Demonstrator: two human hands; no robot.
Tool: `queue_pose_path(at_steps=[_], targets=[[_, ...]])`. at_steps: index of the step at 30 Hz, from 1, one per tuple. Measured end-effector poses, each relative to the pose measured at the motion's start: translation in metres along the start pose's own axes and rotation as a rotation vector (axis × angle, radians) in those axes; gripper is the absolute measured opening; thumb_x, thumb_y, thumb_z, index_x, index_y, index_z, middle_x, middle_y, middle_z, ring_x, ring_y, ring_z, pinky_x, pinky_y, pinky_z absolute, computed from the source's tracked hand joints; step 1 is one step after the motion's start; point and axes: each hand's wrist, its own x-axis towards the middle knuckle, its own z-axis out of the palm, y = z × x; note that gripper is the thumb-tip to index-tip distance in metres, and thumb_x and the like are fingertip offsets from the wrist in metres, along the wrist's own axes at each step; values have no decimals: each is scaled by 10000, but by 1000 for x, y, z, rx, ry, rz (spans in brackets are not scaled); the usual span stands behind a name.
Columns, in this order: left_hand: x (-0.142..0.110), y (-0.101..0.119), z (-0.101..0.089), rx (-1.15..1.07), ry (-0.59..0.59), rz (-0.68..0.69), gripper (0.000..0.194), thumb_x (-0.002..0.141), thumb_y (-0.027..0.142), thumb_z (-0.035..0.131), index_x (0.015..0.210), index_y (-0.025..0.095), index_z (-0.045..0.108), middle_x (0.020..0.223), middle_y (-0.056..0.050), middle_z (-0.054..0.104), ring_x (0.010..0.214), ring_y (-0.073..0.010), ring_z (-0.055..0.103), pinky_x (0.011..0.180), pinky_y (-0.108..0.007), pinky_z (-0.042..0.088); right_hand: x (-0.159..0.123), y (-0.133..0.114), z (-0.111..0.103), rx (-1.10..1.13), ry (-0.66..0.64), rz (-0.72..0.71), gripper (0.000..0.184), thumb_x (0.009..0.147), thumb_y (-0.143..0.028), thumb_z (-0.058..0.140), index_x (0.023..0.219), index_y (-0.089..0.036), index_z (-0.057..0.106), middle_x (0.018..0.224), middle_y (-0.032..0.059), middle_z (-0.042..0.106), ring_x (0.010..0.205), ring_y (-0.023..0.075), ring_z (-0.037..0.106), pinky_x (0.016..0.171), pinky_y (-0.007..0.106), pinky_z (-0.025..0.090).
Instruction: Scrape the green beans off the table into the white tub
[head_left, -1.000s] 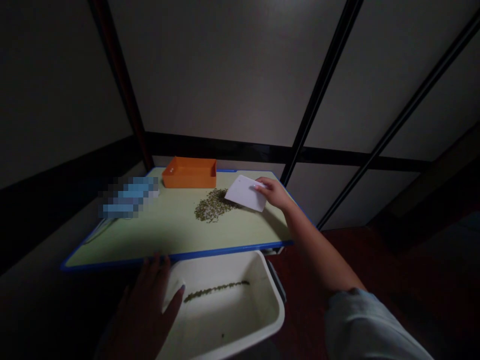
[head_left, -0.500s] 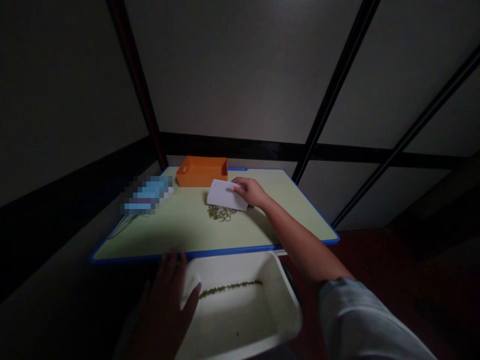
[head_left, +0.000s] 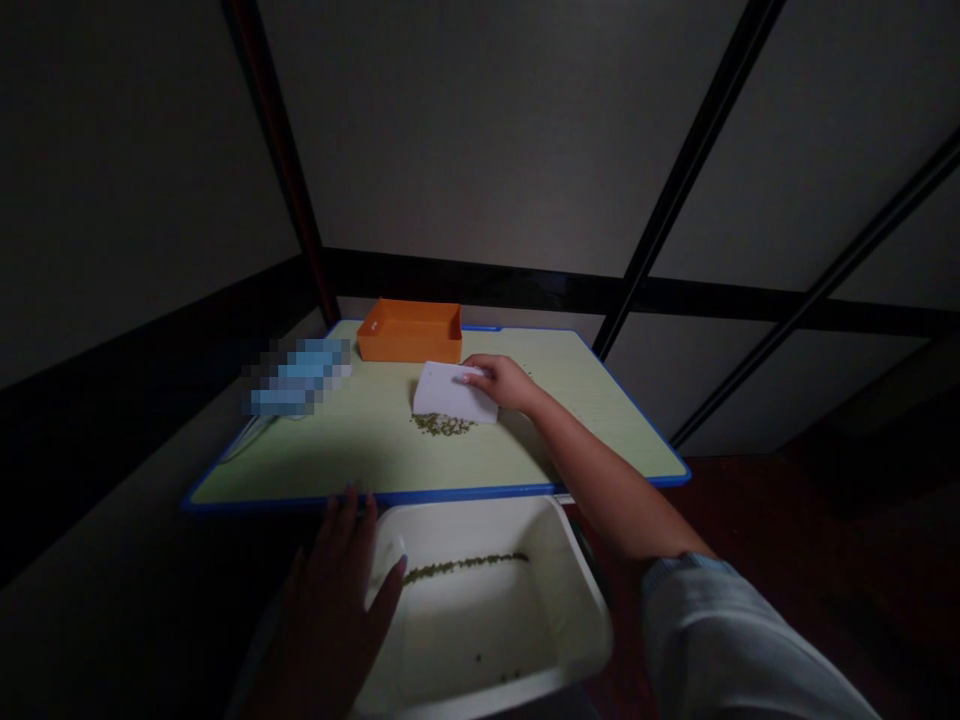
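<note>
My right hand (head_left: 501, 381) pinches a flat white scraper (head_left: 452, 392), thumb on its near face. The scraper's lower edge stands at a patch of small green beans (head_left: 442, 425) on the pale green table (head_left: 300, 462). Below the table's front edge is a white tub (head_left: 480, 628) with a line of the same green beans along its far inner side and a few loose ones nearer me. My left hand (head_left: 341, 580) straddles the tub's left rim, thumb inside and fingers outside, their tips by the table's blue edge. Shadow darkens this hand.
An orange open box (head_left: 411, 333) stands at the back of the table. A pixelated blue object (head_left: 300, 378) with a white cable lies on the left. Panelled walls (head_left: 465, 140) rise behind the table. A few specks lie right of my right hand.
The scraper has shifted slightly toward me, pushing the bean patch into a flatter, narrower band. More loose beans show in the tub's near part. My left hand stays at the rim.
</note>
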Motion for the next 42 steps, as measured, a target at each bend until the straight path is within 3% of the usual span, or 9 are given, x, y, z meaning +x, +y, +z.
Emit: queue_pose_path(at_steps=[14, 28, 37, 42], targets=[[0, -3, 4, -14, 18, 18, 699, 869, 525, 232, 1436, 128, 334, 1574, -123, 251, 1472, -291, 180, 1121, -564, 317, -11, -6, 4, 84, -82, -22, 290, 842, -379, 578, 930, -120, 675, 918, 76, 683, 815, 162, 579, 749, 273, 399], [-2, -2, 5, -44, 48, 38, 685, 878, 513, 252, 1447, 137, 310, 1569, -129, 269, 1474, -283, 179, 1136, -545, 294, -20, -23, 6, 74, -150, -52, 219, 854, -347, 583, 896, -143, 653, 874, 44, 650, 792, 146, 557, 725, 265, 399], [-3, 0, 2, -56, 46, 43, 682, 881, 513, 242, 1439, 129, 322, 1573, -139, 257, 1478, -271, 159, 1134, -514, 309, 0, -33, -3, -38, -33, -64, 218, 867, -329, 567, 892, -129, 649, 852, 53, 658, 764, 153, 551, 698, 259, 370], [-3, 1, -1, -55, 27, 18, 658, 882, 488, 264, 1436, 140, 334, 1572, -139, 257, 1468, -285, 196, 1119, -537, 323, 20, -35, 12, -138, 4, -4, 204, 866, -312, 582, 903, -129, 661, 843, 58, 656, 749, 154, 526, 688, 259, 344]])
